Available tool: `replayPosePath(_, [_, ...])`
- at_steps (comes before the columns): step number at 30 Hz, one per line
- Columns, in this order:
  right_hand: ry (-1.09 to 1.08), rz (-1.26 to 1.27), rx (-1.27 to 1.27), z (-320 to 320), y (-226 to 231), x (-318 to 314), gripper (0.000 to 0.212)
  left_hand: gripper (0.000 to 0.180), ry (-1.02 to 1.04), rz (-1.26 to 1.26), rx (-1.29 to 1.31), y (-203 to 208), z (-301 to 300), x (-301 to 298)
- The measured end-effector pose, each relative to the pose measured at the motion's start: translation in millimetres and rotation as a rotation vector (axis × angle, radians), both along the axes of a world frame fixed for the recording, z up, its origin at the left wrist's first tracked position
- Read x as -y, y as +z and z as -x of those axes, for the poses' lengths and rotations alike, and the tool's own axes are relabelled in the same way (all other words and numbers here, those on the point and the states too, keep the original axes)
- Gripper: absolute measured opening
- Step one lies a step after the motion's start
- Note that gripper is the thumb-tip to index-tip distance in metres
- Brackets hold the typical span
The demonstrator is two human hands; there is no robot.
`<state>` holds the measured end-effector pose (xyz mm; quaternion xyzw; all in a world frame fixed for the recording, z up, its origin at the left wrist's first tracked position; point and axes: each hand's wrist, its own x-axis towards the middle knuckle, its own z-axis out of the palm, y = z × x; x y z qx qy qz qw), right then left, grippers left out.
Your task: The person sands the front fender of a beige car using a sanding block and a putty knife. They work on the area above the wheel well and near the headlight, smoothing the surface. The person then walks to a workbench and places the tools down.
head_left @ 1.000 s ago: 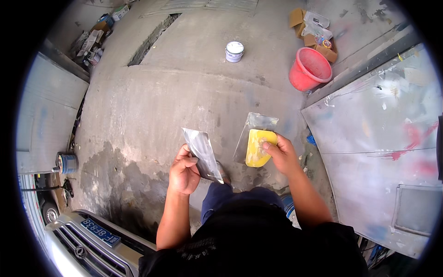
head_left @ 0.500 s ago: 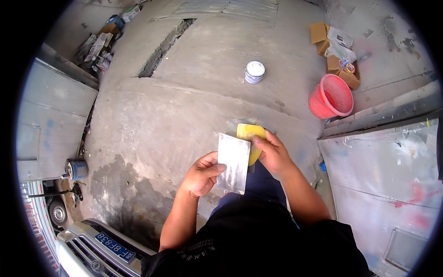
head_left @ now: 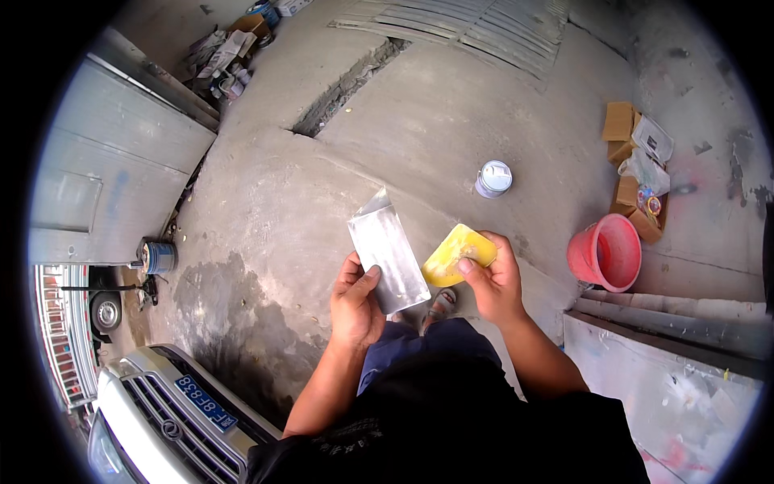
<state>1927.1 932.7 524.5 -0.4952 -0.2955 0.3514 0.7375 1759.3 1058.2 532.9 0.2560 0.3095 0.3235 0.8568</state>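
My left hand (head_left: pixel 356 308) is closed on the lower left part of a flat, rectangular, silvery-white plate (head_left: pixel 392 256). Its thumb lies across the plate's face. At the plate's far end a grey triangular corner sticks out; whether it belongs to the same plate I cannot tell. In my right hand (head_left: pixel 497 284) is a yellow flat scraper (head_left: pixel 458 244) with rounded corners and pale smears, pinched between thumb and fingers. The scraper's left edge is close beside the plate's right edge. Both hands are in front of my body, above the concrete floor.
Ahead to the right stands a lidded paint can (head_left: pixel 493 178). A pink bucket (head_left: pixel 605 253) and cardboard boxes (head_left: pixel 625 129) are by the right wall. A trench (head_left: pixel 347 87) cuts the floor ahead. The front of a vehicle (head_left: pixel 173 403) is at the lower left, a blue can (head_left: pixel 158 256) beyond it.
The scraper, earlier partly behind the plate, has moved right and tilted over, clear of it. The plate has tipped to the left. My view has turned, shifting the surroundings rightward.
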Motion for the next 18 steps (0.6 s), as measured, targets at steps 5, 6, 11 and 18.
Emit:
replayPosePath(5, [0.062,-0.024,0.110,-4.0,12.3,-64.9,0.037,0.026,0.128,-0.032,-0.025,17.2,-13.6,-45.3])
replayPosePath(6, [0.074,-0.028,0.122,-3.3,10.2,-78.4,0.036,0.026,0.155,-0.050,-0.031,17.3,-15.0,-57.8])
replayPosePath(11, [0.121,0.059,0.246,8.3,10.7,-140.4,0.034,0.028,0.179,-0.098,-0.046,12.0,-16.1,-126.3])
replayPosePath(18, [0.172,0.117,0.275,10.1,24.6,-208.4,0.034,0.029,0.089,-0.122,-0.009,32.7,-18.8,-212.7])
